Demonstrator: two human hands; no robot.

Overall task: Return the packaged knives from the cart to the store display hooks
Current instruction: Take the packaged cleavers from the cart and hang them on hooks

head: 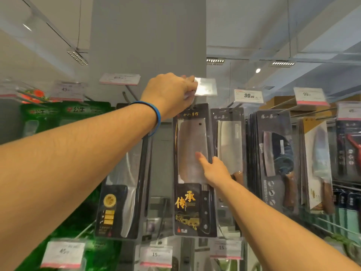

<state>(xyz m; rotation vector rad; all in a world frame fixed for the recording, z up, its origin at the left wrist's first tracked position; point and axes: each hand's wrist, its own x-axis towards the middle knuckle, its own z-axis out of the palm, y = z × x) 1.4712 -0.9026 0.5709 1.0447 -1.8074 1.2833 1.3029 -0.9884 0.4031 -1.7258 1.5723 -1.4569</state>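
A packaged cleaver (192, 202) in a black card with gold characters hangs upright at the centre of the display. My left hand (172, 92), with a blue band on the wrist, is raised to the top of that package and pinches the clear price-tag holder (206, 87) at the end of its hook. My right hand (214, 169) grips the package's right edge at mid-height, thumb on the front over the blade. The hook itself is hidden behind my left hand.
Other packaged knives hang close on both sides: one (121, 204) under my left forearm, one (229, 145) just right, a thick stack (275, 163) further right. Green packages (58, 118) hang at left. Price tags (248, 96) line the hooks. A grey pillar (148, 45) stands behind.
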